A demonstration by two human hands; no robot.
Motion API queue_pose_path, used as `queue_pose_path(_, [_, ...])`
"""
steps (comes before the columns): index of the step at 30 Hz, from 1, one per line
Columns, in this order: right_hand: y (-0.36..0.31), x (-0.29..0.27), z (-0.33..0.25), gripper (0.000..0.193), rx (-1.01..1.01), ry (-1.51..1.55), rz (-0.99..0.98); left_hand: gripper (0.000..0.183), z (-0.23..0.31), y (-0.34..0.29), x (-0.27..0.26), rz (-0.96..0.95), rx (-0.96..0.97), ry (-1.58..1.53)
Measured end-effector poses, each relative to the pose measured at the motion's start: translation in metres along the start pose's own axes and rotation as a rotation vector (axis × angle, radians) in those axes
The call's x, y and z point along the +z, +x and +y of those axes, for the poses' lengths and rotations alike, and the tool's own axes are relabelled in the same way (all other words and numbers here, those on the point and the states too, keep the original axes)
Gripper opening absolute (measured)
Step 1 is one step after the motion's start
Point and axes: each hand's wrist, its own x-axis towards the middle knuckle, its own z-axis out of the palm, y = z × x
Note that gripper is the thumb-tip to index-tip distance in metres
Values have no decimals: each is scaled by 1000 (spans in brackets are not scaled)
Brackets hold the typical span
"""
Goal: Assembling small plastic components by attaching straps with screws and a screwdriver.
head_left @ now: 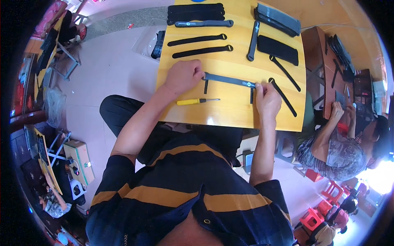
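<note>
Shirt [176,197] cropped below, left hand [183,76] and right hand [269,101] pinch a partly hidden strap [227,80].

Grey strap [230,79], black straps [201,52], yellow screwdriver handle [188,101], yellow table [230,112]; ochre-striped dark shirt [176,176]

workshop; worktables [234,111] with workers [336,158]

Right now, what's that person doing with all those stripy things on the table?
A person holds a long, flat grey strap level over a glossy yellow table, the left hand at one end and the right hand at the other. A yellow-handled screwdriver lies nearer the person, not held. Two thin black straps with looped ends lie farther away on the left, and a stack of flat black straps sits beyond them.
</note>
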Motion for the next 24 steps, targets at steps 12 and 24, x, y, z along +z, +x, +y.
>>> queue_pose_path(12, [20,42,-100,46,-598,128,300,11,25,31,15,391,211,64])
queue_pose_path(24, [42,81,-87,57,-622,-72,187,13,14,41,40,473,478,352])
